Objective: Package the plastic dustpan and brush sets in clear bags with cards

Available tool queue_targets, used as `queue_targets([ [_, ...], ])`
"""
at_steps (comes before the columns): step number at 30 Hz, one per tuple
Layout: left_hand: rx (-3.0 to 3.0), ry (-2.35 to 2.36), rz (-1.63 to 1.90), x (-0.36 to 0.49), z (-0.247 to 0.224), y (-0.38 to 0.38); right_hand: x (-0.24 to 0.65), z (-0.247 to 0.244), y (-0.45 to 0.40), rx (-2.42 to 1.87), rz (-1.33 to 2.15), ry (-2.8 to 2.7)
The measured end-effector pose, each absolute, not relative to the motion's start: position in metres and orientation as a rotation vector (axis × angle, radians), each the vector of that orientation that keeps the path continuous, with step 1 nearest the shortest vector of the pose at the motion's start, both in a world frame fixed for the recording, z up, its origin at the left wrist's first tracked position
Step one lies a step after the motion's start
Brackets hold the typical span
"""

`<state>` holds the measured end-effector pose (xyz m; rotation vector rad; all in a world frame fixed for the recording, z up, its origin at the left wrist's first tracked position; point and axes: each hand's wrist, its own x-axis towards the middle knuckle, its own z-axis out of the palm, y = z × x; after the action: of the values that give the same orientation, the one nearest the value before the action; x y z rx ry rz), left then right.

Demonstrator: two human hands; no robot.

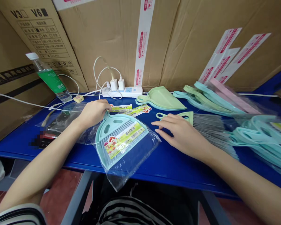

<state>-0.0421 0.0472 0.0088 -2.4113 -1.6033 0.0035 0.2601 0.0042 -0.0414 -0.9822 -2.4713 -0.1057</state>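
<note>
Beside the bagged dustpan set on the blue table, how do the hands look from the head view?

Left of that set, the left hand sits at its top end, fingers pressed together and curled over the dustpan's handle. Whether it pinches anything, I can't tell.

And the other one?

Right of the set, the right hand lies spread, fingers apart, over a mint-green hand brush with grey bristles. It isn't pinching.

What's around them?

Just beyond the set lie printed label strips, then a pale green dustpan and a white power strip with two plugs in it. Well to its right, pastel dustpans lie bagged in a heap, and well to its left stands a water bottle.
</note>
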Motion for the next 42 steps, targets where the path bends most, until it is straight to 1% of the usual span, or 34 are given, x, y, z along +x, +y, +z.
queue_targets([
  [3, -2.315, -1.692, -0.073, -0.039, 0.015, 0.043, 0.257, -0.042, 0.002, -0.985, -0.035, -2.517],
  [9, -2.227, -1.863, 0.158, -0.034, 0.021, 0.038, 0.251, -0.04, -0.001, -1.024, 0.22, -2.511],
  [22, -2.464, -1.563, 0.13, -0.041, 0.011, 0.041, 0.246, -0.038, -0.006, -1.08, 0.469, -2.499],
  [28, -2.601, -1.42, 0.045, -0.045, 0.007, 0.045, 0.246, -0.036, -0.007, -1.083, 0.473, -2.52],
  [34, -2.644, -1.388, 0.06, -0.043, 0.007, 0.044, 0.245, -0.04, -0.007, -1.07, 0.476, -2.525],
  [42, -2.726, -1.319, 0.032, -0.045, 0.006, 0.045, 0.242, -0.039, -0.01, -1.042, 0.608, -2.502],
])
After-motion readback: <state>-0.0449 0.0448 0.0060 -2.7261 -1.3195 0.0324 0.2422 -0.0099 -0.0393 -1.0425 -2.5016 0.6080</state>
